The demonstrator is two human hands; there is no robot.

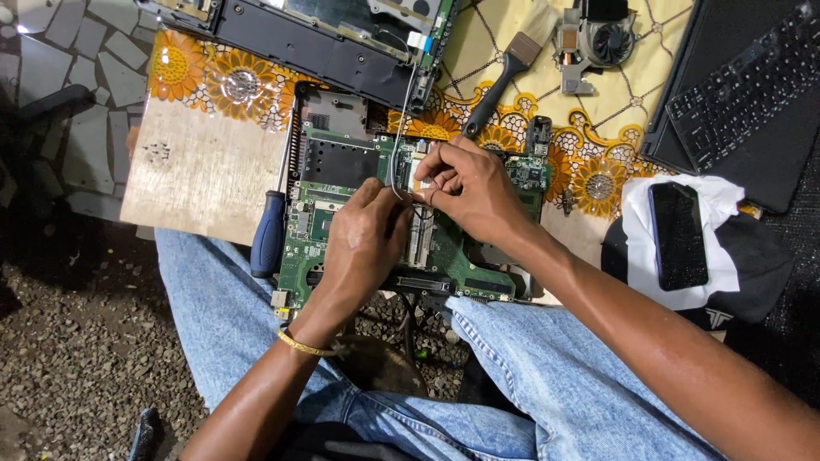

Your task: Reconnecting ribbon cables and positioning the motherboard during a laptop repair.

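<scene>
A green laptop motherboard (pixel 342 183) lies on the near edge of a low table, over my knees. My left hand (pixel 363 239) rests on the board's middle, fingers pinched on a thin grey wire (pixel 401 119) that runs up to the open laptop chassis (pixel 325 38). My right hand (pixel 470 188) is close beside it, fingertips pinched on a small white part near the memory slot (pixel 418 239). What exactly the fingertips grip is partly hidden.
A blue-handled screwdriver (pixel 269 230) lies left of the board. A paintbrush (pixel 504 72) and a cooling fan (pixel 598 38) sit on the flowered yellow cloth (pixel 213 81). A keyboard panel (pixel 743 94) and a dark phone (pixel 677 235) on cloth lie at right. Gravel ground is below.
</scene>
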